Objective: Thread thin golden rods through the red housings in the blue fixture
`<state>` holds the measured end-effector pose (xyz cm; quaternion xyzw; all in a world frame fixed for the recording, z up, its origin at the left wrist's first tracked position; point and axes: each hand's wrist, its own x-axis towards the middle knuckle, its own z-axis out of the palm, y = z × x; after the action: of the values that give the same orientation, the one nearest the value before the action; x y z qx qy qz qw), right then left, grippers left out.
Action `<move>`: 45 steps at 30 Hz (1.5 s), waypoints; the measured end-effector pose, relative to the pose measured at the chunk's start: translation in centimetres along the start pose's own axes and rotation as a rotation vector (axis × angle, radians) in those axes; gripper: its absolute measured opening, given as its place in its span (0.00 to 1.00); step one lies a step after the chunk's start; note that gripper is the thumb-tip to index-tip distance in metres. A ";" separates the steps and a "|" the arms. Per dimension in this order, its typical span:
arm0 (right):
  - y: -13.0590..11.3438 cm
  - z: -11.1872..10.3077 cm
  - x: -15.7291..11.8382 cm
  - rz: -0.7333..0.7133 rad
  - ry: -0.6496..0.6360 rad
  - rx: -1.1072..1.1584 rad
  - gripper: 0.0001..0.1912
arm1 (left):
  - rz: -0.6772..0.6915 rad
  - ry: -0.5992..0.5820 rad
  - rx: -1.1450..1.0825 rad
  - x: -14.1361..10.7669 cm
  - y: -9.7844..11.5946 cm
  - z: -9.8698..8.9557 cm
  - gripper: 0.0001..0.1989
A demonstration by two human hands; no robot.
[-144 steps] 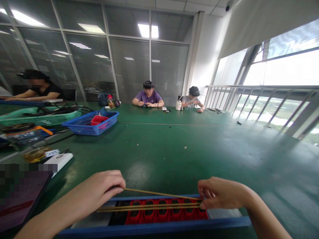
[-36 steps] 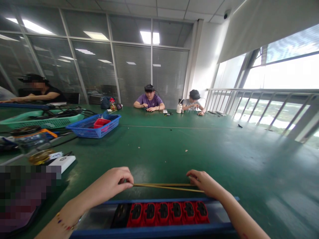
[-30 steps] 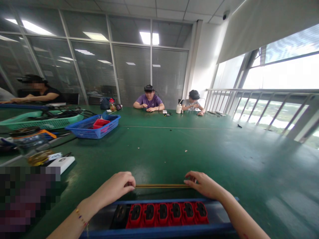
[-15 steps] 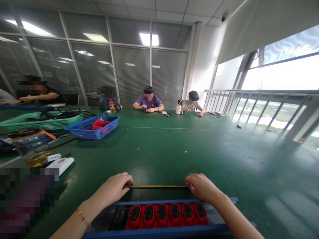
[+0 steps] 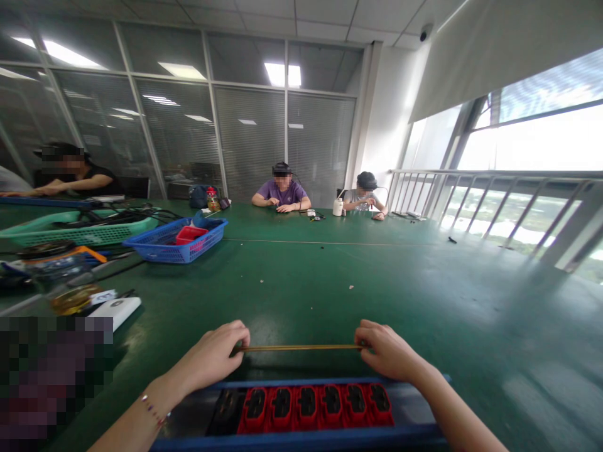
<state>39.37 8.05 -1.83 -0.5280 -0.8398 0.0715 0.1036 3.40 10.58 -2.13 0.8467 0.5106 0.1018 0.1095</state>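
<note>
A thin yellow-brown rubber band (image 5: 301, 348) is stretched straight and level above the green table. Its left end is pinched in my left hand (image 5: 219, 349), its right end in my right hand (image 5: 389, 350). Both hands are closed, and the band's ends are hidden by the fingers. Just below it, nearer to me, lies a long blue-edged tray (image 5: 301, 439). In the tray stands a row of several red blocks (image 5: 294, 417) with black pieces set in their tops. A dark block (image 5: 226, 411) sits at the row's left end. My forearms cross above the tray's ends.
To the left are a blue basket (image 5: 188, 253) with a red box (image 5: 191, 235), a green basket (image 5: 94, 235) with black cables, a glass jar (image 5: 59, 273) and a white device (image 5: 117, 311). Across the table (image 5: 330, 270) sit co-workers, with a white bottle (image 5: 338, 207) between two.
My hands have drawn slightly further apart, mostly the right one moving right. The rubber band between them is longer, thinner and a little higher. The tray stays put.
</note>
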 end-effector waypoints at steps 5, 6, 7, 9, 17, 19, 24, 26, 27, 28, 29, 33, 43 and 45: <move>-0.4 -1.6 -0.1 0.002 0.052 0.225 0.09 | -0.059 -0.016 -0.256 -0.1 0.5 -2.4 0.05; -0.7 -2.1 -0.2 0.003 0.053 0.263 0.09 | -0.056 -0.014 -0.300 -0.2 0.7 -2.9 0.06; -1.0 -2.5 -0.3 0.003 0.051 0.295 0.09 | -0.051 -0.012 -0.336 -0.4 0.9 -3.3 0.06; -1.6 -3.4 -0.7 0.005 0.050 0.339 0.10 | -0.049 -0.034 -0.377 -0.9 1.3 -4.2 0.09; -2.1 -5.8 -2.1 -0.021 -0.169 0.433 0.16 | -0.063 -0.208 -0.361 -2.4 2.7 -6.2 0.17; -2.1 -6.0 -2.2 -0.052 -0.192 0.409 0.17 | -0.060 -0.222 -0.347 -2.6 3.2 -6.4 0.17; -2.5 -6.5 -3.0 -0.070 -0.372 0.419 0.16 | -0.062 -0.297 -0.345 -3.3 3.5 -6.5 0.15; -2.6 -6.6 -3.3 -0.052 -0.420 0.434 0.16 | -0.071 -0.364 -0.389 -3.6 3.3 -6.4 0.15; -2.7 -6.5 -3.4 -0.047 -0.433 0.425 0.15 | -0.076 -0.392 -0.411 -3.7 3.2 -6.4 0.14; -2.8 -6.5 -3.4 -0.043 -0.444 0.406 0.15 | -0.079 -0.413 -0.429 -3.9 3.1 -6.3 0.13; -2.8 -6.4 -3.4 -0.037 -0.454 0.381 0.14 | -0.079 -0.425 -0.441 -4.0 3.0 -6.2 0.12; -2.9 -5.7 -3.4 0.008 -0.467 0.279 0.14 | -0.086 -0.437 -0.438 -4.1 3.0 -6.0 0.09; -3.0 -5.4 -3.6 0.035 -0.496 0.239 0.16 | -0.083 -0.475 -0.390 -4.0 2.7 -5.3 0.07; -3.2 -5.5 -3.5 0.043 -0.494 0.234 0.16 | -0.085 -0.475 -0.386 -4.1 2.7 -5.3 0.07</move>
<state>39.46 3.57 3.90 -0.4968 -0.8142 0.2970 -0.0457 2.26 6.19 3.48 0.7883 0.4768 -0.0085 0.3888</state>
